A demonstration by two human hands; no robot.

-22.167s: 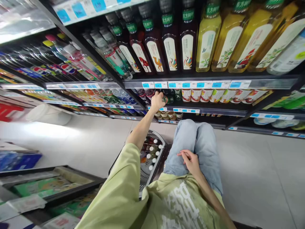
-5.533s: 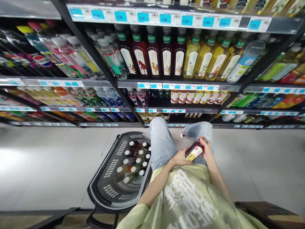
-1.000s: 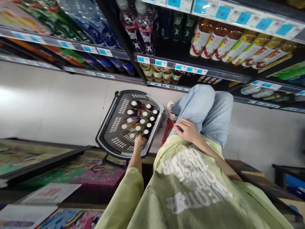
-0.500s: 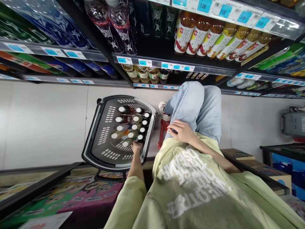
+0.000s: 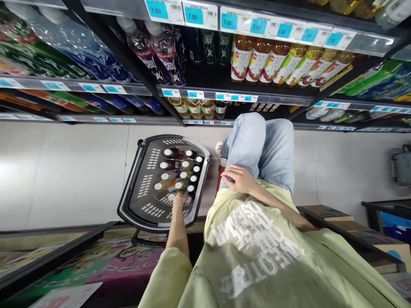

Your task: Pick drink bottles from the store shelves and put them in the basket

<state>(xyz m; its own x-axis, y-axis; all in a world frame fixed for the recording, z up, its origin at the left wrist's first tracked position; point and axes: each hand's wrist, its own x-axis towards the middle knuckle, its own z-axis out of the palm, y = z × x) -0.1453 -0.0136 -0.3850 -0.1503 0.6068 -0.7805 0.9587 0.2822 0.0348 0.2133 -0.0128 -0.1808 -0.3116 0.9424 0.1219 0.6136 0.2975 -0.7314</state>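
A grey shopping basket (image 5: 145,182) with a black rim stands on the floor to my left. Upright bottles with white caps (image 5: 183,174) fill its right side in rows. My left hand (image 5: 180,199) reaches into the basket's near end, among the closest bottles, beside a white cap (image 5: 171,197). Its fingers point down and are mostly hidden, so a grip cannot be made out. Against my thigh, my right hand (image 5: 240,179) rests with curled fingers around a small dark object (image 5: 230,178), mostly covered by the hand.
Shelves of drinks run along the far side, with tea bottles (image 5: 269,64) and purple-labelled bottles (image 5: 165,53) above price tags (image 5: 236,97). Colourful cartons (image 5: 125,261) lie near on the left, and cardboard boxes (image 5: 327,211) on the right. Another basket (image 5: 401,167) stands at far right.
My left hand has shifted slightly left among the near bottles, uncovering a white cap at the near right. My right hand stays on my thigh. The view has shifted slightly.
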